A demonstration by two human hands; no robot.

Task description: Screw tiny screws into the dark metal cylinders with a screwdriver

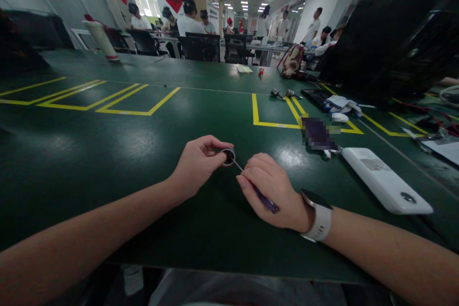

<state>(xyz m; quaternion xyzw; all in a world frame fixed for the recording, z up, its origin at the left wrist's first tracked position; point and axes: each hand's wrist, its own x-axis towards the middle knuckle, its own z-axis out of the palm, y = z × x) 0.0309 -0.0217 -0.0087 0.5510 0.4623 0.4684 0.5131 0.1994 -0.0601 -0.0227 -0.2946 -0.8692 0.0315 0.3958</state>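
Note:
Between thumb and fingers, my left hand (pixel 199 165) pinches a small round metal ring or cup (pixel 228 157), its dark hollow turned toward my right side. My right hand (pixel 268 186) is closed round a screwdriver (pixel 267 200) with a dark purple, see-through handle. The thin shaft points up and left, and its end meets the ring's opening; the very tip is hidden inside. Both hands are just above the green tabletop (pixel 150 229), near its front edge. A watch with a light strap (pixel 319 215) is on my right wrist.
Right of my hands lie a white power bank (pixel 387 181) and a phone (pixel 318 134). Beyond are two small metal parts (pixel 283 94), a cloth glove (pixel 342 104) and red-handled pliers (pixel 261 72). A large black monitor (pixel 387 43) stands at right. People sit and stand farther back.

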